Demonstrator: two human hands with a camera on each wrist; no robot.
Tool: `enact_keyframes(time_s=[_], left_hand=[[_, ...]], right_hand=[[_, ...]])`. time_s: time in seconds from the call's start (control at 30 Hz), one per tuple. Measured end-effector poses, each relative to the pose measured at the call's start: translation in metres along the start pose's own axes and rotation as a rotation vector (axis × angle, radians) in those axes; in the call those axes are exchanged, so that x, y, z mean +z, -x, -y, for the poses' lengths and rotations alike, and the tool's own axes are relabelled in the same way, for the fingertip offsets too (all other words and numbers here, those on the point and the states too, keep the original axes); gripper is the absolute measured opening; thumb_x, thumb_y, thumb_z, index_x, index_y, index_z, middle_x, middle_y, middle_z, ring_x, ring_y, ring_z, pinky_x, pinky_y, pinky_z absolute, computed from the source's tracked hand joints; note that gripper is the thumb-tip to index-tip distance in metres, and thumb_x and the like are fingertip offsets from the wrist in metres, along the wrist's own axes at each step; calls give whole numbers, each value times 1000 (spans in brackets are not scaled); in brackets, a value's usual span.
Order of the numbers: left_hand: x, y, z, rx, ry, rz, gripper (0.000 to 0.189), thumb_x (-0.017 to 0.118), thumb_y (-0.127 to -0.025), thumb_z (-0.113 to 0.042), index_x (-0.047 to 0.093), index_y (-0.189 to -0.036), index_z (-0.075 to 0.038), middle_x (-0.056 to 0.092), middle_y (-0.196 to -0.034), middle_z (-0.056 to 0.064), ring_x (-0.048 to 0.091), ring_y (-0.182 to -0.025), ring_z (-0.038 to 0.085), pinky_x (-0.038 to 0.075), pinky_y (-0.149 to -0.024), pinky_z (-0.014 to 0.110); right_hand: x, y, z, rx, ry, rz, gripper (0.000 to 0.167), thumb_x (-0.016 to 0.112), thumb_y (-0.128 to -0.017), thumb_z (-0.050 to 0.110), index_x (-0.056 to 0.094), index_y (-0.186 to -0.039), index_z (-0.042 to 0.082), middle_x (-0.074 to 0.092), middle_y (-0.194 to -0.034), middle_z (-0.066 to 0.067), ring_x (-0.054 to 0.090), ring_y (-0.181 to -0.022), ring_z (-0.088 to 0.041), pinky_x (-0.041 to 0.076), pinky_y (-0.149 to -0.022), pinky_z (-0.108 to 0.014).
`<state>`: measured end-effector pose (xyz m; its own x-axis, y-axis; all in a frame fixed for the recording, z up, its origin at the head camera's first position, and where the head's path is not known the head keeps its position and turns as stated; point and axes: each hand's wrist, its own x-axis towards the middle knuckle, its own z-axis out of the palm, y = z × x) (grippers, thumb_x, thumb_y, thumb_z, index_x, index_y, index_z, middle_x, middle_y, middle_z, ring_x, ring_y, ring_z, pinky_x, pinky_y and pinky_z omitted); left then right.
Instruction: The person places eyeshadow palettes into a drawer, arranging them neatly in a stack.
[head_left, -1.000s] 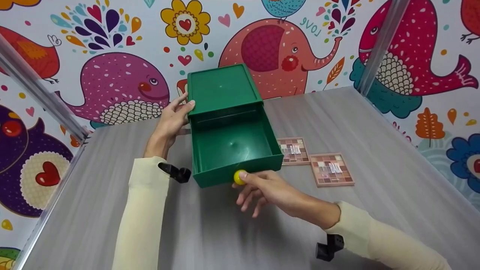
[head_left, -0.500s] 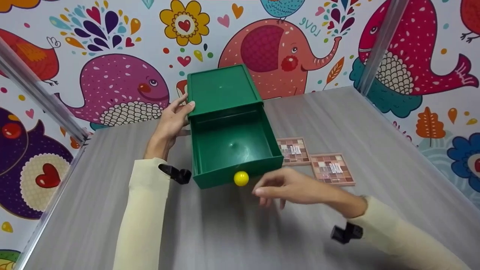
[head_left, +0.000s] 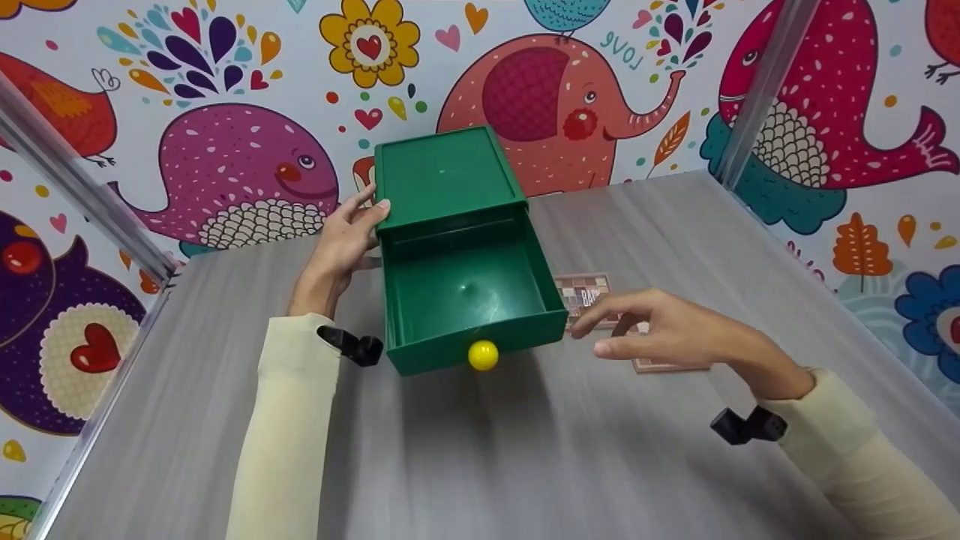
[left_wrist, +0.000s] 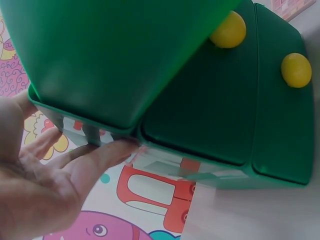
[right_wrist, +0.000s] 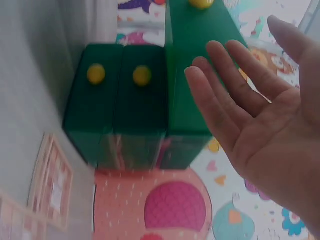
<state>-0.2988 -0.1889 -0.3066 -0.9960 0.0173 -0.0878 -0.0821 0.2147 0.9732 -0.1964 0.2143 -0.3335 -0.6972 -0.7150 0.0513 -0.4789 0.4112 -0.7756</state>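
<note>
A green drawer cabinet [head_left: 450, 172] stands near the back wall. Its top drawer [head_left: 424, 355] is pulled well out, bare inside, with a round yellow knob [head_left: 483, 355] on the front. Two lower drawers stay pushed in; their yellow knobs show in the right wrist view, one on the middle drawer [right_wrist: 142, 75] and one on the bottom drawer [right_wrist: 96, 74]. My left hand [head_left: 341, 244] grips the cabinet's left side near the top, thumb at the upper edge. Off the drawer's right front corner hovers my right hand [head_left: 667, 330], holding nothing, fingers loosely bent.
Two makeup palettes lie on the grey table [head_left: 480, 465] to the cabinet's right. The nearer palette [head_left: 671, 368] is mostly hidden behind my right hand; the farther palette [head_left: 581, 283] is partly covered. Printed walls [head_left: 247, 172] close off the back and sides.
My right hand has let go of the yellow knob and moved right and away from me, toward the palettes. The left hand, cabinet and pulled-out drawer have stayed put.
</note>
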Motion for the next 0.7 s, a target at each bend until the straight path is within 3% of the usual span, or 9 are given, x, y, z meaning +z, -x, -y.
enact_keyframes(time_s=[0.23,0.37,0.53,0.63,0.7], left_hand=[[0,1,0,-1,-21,-8,63,52,-104,-41,26,-160,-30,38,-158,13,44,-141,47,45,-107,62],[1,-1,0,5,-17,-10,63,52,-103,-41,27,-160,-30,39,-157,12,45,-139,46,46,-106,62],[2,-1,1,0,-2,-8,63,53,-103,-40,27,-160,-29,40,-157,12,47,-138,46,46,-105,62],[1,0,1,-2,1,-10,62,53,-103,-39,27,-160,-29,39,-158,11,48,-138,46,47,-105,61],[1,0,1,1,-1,-13,62,52,-104,-39,27,-160,-29,38,-159,11,48,-138,45,47,-105,61]], right_hand=[[-14,17,-24,-54,41,-37,45,74,-90,18,65,-133,27,61,-137,-1,53,-120,-13,61,-81,-29],[-21,30,-38,8,63,-66,53,76,-88,20,61,-138,29,56,-141,0,50,-121,-16,60,-82,-30],[-28,45,-58,117,133,-109,64,77,-86,25,53,-145,32,49,-150,-3,44,-131,-28,50,-100,-60],[-31,52,-72,143,130,-116,69,77,-85,25,49,-148,31,46,-153,-7,44,-131,-19,43,-101,-71],[-32,54,-82,160,125,-121,71,77,-85,25,47,-149,32,44,-154,-7,44,-129,-13,43,-101,-70]])
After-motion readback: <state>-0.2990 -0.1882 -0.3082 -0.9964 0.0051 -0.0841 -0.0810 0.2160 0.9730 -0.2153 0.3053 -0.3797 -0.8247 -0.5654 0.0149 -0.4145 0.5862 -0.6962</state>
